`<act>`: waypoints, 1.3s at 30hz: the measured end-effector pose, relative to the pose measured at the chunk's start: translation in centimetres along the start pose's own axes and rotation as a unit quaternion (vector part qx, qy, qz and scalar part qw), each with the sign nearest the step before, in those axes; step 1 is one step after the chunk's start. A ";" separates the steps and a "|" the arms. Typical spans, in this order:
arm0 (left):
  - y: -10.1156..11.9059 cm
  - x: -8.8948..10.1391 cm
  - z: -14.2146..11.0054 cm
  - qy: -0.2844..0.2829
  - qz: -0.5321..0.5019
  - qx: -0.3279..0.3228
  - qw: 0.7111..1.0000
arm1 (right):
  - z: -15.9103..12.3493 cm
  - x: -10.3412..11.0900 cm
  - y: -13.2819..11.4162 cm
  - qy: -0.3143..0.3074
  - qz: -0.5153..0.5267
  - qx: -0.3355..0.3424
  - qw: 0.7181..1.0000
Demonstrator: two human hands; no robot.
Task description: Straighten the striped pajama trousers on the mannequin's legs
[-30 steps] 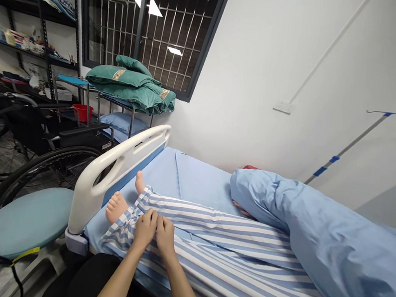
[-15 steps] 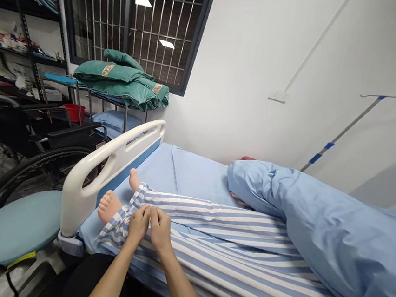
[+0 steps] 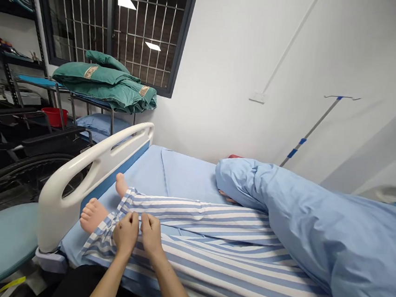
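Observation:
Striped blue-and-white trousers [image 3: 192, 212] cover the legs of a figure lying on the bed. Two bare feet, smooth like a mannequin's, show at the cuffs: the near foot [image 3: 93, 215] and the far foot [image 3: 121, 185]. My left hand [image 3: 127, 232] is closed in a fist over the near trouser leg, close to the cuff. Just right of it, with a small gap, my right hand [image 3: 151, 235] is closed too. The curled fingers face away, so whatever they hold is hidden. A bunched blue quilt [image 3: 293, 213] covers the upper legs and body.
A cream footboard [image 3: 53, 200] closes the bed's left end. Beyond it stand a wheelchair [image 3: 35, 170] and a teal padded seat [image 3: 2, 246]. Green folded quilts [image 3: 109, 86] lie on a rack below the window. An IV pole [image 3: 311, 131] rises behind the bed.
The view has swung slightly right, so the scene sits further left. My two fists, touching before, are now a little apart. Trousers and feet look the same.

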State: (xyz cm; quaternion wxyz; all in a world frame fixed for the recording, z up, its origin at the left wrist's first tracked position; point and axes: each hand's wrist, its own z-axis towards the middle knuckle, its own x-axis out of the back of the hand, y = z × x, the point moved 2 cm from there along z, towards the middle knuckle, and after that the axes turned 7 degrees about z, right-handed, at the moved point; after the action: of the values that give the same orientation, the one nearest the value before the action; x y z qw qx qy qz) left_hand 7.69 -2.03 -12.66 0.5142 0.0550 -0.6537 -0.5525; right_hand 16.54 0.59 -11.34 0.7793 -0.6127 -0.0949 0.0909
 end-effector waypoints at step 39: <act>5.4 -4.5 -5.8 -0.139 -0.182 -0.156 0.961 | -3.6 9.1 0.0 0.064 -0.063 0.030 0.995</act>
State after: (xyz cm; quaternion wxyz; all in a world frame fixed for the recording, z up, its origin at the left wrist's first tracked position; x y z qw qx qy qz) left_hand 16.72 -0.89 -12.02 0.3109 0.0150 -0.6038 -0.7339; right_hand 26.23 -0.50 -11.81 0.8059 -0.5866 -0.0802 0.0049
